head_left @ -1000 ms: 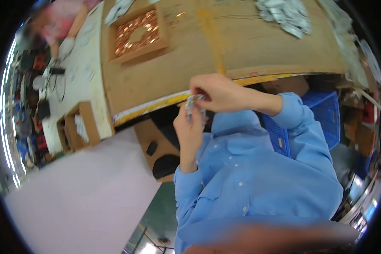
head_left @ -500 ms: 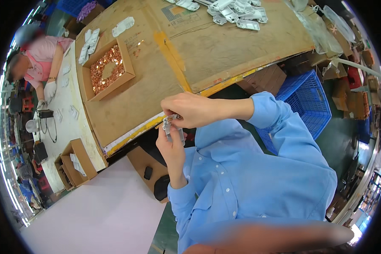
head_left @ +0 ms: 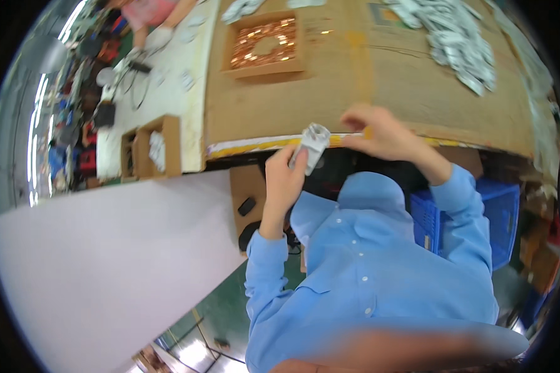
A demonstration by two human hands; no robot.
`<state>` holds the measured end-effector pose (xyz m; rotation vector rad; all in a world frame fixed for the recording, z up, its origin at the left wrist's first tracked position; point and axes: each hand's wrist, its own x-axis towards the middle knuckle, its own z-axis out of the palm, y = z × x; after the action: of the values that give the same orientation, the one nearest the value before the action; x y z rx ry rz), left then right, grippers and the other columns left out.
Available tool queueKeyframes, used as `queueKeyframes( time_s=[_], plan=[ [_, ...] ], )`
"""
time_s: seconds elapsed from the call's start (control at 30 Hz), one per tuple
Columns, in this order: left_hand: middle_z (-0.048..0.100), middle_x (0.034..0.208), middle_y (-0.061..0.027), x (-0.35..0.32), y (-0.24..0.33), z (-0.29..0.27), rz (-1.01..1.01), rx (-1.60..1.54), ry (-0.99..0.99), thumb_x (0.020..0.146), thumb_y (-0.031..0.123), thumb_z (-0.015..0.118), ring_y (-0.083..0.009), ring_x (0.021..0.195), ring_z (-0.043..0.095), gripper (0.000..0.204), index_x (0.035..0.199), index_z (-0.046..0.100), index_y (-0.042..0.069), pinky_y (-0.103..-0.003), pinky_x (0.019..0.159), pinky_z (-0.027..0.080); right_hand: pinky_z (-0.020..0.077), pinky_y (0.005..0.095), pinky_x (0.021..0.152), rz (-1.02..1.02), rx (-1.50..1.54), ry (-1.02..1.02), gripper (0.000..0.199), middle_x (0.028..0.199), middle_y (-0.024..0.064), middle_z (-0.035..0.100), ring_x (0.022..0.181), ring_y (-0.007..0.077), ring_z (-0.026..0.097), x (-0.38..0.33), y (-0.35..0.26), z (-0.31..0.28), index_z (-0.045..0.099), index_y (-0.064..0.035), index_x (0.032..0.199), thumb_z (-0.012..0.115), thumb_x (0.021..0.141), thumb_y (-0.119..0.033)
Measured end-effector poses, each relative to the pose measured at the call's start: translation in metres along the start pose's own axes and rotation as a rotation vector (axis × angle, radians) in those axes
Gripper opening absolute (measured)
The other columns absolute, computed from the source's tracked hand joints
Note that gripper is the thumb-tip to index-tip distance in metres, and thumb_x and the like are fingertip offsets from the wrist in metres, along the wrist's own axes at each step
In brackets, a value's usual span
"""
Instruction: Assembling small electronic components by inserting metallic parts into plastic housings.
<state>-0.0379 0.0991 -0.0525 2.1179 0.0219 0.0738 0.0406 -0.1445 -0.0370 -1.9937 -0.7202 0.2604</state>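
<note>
My left hand (head_left: 285,180) grips a white plastic housing (head_left: 313,148) between thumb and fingers, just off the near table edge. The housing is tilted, its hollow top end facing up, and what sits inside is too small to make out. To its right, my right hand (head_left: 382,133) hangs over the table edge, apart from the housing. Its thumb and fingers are spread with a gap between them, slightly blurred, and I see nothing held. On the table beyond, a cardboard box (head_left: 267,71) holds many small copper-coloured metal pieces (head_left: 280,40).
A heap of white plastic parts (head_left: 460,46) lies at the table's far right. At left, a co-worker's gloved hand (head_left: 158,38) is over a white bench (head_left: 174,102) bearing a small carton (head_left: 173,146). A blue crate (head_left: 501,217) stands below the table at right.
My right hand has come away from the housing and moved right, its fingers parting. My left hand still holds the housing. The whole view has turned and shifted.
</note>
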Motion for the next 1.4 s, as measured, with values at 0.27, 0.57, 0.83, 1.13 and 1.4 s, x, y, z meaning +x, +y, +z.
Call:
queueKeyframes(
  time_s=[0.27,0.57,0.83,1.13,1.4],
  plan=[
    [0.067,0.079,-0.0218,0.135,-0.169,-0.154,-0.128,0.395,0.541,0.085,0.025,0.06,-0.0345,0.075,0.065,0.031,0.09,0.067,-0.005,-0.043,0.07,0.049,0.0377,0.0424,0.107,0.137,-0.972,0.411,0.052,0.137,0.0175,0.05,0.127,0.0362,0.046,0.021,0.155,-0.172,0.048,-0.0077,0.136,0.065,0.088,-0.018],
    [0.067,0.091,-0.0279,0.309,-0.318,-0.228,-0.462,0.545,0.337,0.083,0.032,0.059,-0.0372,0.089,0.063,0.04,0.089,0.067,-0.006,-0.05,0.083,0.048,0.0389,0.0426,0.105,0.345,-1.17,0.405,0.064,0.139,0.0201,0.048,0.127,0.0377,0.046,-0.01,0.225,-0.254,0.046,-0.0039,0.138,0.06,0.09,-0.044],
    [0.063,0.098,-0.0131,0.376,-0.296,-0.26,-0.365,-0.111,0.813,0.083,0.019,0.071,-0.0206,0.076,0.065,0.048,0.118,0.052,-0.007,-0.03,0.063,0.058,0.0473,0.0447,0.09,0.574,-0.945,0.485,0.053,0.117,0.0221,0.056,0.106,0.0392,0.057,0.033,0.154,-0.226,0.056,-0.0024,0.123,0.066,0.079,-0.03],
    [0.069,0.1,-0.0148,0.252,-0.123,-0.13,0.17,-0.2,0.695,0.093,0.006,0.059,-0.0177,0.085,0.066,0.038,0.128,0.046,0.003,-0.026,0.076,0.052,0.0447,0.04,0.098,0.516,-0.619,0.741,0.064,0.132,0.0171,0.057,0.118,0.0307,0.057,0.005,0.187,-0.256,0.053,-0.0071,0.134,0.062,0.087,-0.049],
    [0.052,0.128,-0.015,0.077,-0.034,-0.027,0.156,-0.203,0.334,0.085,0.013,0.069,-0.023,0.104,0.058,0.048,0.127,0.05,0.001,-0.035,0.086,0.049,0.0458,0.0303,0.089,0.36,-0.028,0.463,0.047,0.12,0.0045,0.058,0.105,0.0172,0.059,0.021,0.082,-0.158,0.052,-0.0087,0.129,0.061,0.091,-0.034]
  ],
)
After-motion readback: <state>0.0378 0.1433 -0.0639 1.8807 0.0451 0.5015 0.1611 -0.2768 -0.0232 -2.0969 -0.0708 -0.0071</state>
